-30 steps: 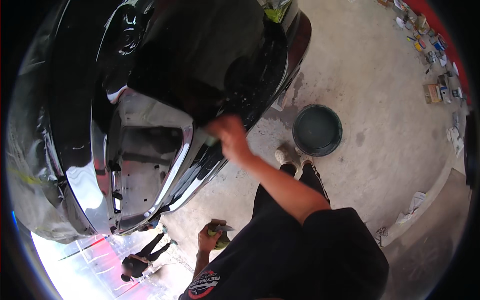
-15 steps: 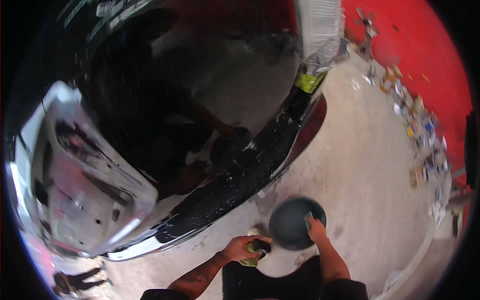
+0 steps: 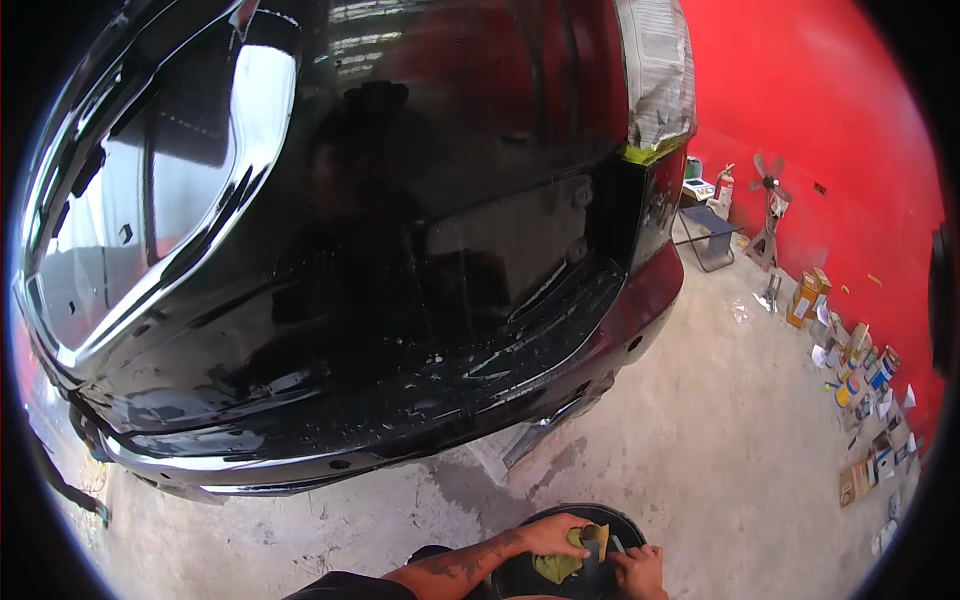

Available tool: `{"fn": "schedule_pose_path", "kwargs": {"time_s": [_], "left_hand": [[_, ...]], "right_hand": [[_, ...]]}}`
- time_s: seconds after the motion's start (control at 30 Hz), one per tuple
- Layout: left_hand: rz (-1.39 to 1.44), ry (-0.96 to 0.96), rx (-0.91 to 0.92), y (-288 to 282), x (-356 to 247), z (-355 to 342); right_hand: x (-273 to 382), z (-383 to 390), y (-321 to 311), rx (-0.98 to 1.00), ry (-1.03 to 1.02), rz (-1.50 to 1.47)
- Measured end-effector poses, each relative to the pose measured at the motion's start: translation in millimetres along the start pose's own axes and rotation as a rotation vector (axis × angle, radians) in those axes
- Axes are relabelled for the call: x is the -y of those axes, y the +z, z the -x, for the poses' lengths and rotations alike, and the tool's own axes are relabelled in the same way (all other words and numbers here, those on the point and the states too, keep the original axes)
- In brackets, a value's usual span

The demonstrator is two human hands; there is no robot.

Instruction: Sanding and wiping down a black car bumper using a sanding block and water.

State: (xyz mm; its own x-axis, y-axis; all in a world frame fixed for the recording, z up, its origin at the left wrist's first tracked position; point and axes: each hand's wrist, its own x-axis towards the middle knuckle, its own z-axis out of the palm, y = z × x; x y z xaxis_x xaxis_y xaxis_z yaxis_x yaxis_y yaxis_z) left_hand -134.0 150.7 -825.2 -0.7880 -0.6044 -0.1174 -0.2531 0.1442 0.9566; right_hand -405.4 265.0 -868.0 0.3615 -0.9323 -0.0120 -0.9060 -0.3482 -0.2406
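Observation:
My left hand is closed on a bunched yellow-green cloth, together with a small dark block and a tan piece, above a dark round basin. My right hand is at the basin's right side, fingers closed on a small grey-green pad, just beside the left hand's items. Above both hands is the glossy black rear end of a car, with pale specks and drips along its lower bumper. Grey masking paper with yellow-green tape covers its right corner.
A red wall stands at right, fronted by a fan, a fire extinguisher, a folding stool and several boxes and cans. Another person's leg shows at far left. Grey concrete floor surrounds the car.
My right hand left the car panel and dropped into the basin's area. My left hand came up beside it with the cloth. The view has swung up and right toward the red wall.

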Motion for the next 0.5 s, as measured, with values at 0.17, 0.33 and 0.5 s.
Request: {"fn": "schedule_pose_path", "kwargs": {"time_s": [0.17, 0.33, 0.5], "left_hand": [[-0.12, -0.034, 0.131, -6.4, -24.1, -14.8], [-0.299, -0.066, 0.118, -4.3, -36.7, -17.2], [-0.456, -0.137, 0.134, -4.1, -31.4, -27.5]], "right_hand": [[-2.2, -11.0, 0.7, -0.054, 0.037, -0.103], [-3.4, -11.3, -2.3, -0.14, -0.022, -0.082], [-2.7, -10.9, -2.6, -0.171, -0.049, -0.15]]}}
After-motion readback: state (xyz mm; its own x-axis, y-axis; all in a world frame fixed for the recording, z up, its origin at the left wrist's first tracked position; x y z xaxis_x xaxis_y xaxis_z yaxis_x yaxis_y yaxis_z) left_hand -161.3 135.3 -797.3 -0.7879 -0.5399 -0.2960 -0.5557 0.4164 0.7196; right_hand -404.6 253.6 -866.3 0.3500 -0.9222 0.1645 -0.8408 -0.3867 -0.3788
